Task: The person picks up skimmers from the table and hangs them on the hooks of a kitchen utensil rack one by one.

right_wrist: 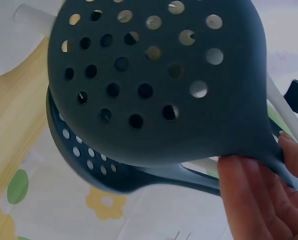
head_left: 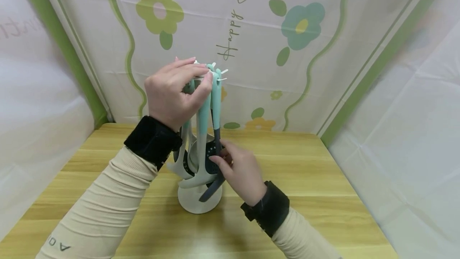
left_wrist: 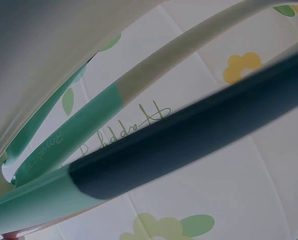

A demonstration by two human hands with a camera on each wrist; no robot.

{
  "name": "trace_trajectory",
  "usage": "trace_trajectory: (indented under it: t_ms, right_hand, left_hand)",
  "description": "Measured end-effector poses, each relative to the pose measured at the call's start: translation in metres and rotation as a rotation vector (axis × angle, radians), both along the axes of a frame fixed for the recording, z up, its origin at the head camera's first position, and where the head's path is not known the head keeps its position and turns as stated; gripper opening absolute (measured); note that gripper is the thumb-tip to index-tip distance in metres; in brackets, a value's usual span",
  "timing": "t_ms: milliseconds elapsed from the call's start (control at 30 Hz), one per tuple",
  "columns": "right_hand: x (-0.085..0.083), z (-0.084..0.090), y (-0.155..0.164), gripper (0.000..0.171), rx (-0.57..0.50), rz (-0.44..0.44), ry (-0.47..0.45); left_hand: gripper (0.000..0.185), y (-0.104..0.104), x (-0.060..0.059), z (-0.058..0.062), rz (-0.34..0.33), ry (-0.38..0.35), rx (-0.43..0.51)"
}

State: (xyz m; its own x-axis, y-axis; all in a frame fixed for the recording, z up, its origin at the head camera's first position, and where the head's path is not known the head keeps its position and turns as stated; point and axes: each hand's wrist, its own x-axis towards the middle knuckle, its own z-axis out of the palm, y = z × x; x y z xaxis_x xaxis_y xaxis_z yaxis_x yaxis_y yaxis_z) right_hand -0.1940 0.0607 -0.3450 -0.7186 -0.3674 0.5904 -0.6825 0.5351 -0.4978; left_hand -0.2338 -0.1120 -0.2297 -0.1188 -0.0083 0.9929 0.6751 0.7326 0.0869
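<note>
A white utensil stand carries several kitchen tools with mint handles, hung around its top hooks. My left hand reaches over the top of the stand, its fingers and thumb curled around it; what exactly they grip there is partly hidden. Lower down, my right hand pinches the dark neck of a skimmer, whose round head is full of holes. The skimmer's mint handle reaches up to a hook. Behind it in the right wrist view is a second dark perforated tool.
Pale grey tools hang at the near side of the stand. Beneath is a wooden table. A white flowered cloth rises behind it, with white side walls left and right.
</note>
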Motion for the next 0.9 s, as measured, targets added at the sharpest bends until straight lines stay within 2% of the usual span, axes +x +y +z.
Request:
trace_trajectory:
  t_ms: [333, 533, 700, 900]
  right_hand:
    - [-0.005, -0.004, -0.008, 0.024, 0.009, -0.009, 0.01]
    - [-0.009, -0.009, -0.008, 0.025, 0.019, -0.034, 0.038]
    - [-0.01, -0.011, -0.007, 0.029, -0.008, -0.035, 0.021]
    - [-0.013, -0.015, -0.003, 0.033, -0.05, 0.026, -0.025]
  left_hand:
    - [0.037, -0.001, 0.0, 0.001, 0.029, 0.002, -0.017]
    - [0.038, -0.001, 0.0, 0.001, 0.046, 0.004, -0.046]
    - [0.037, -0.001, 0.0, 0.002, 0.046, 0.002, -0.045]
    - [0.035, -0.002, 0.001, -0.002, 0.03, -0.038, -0.059]
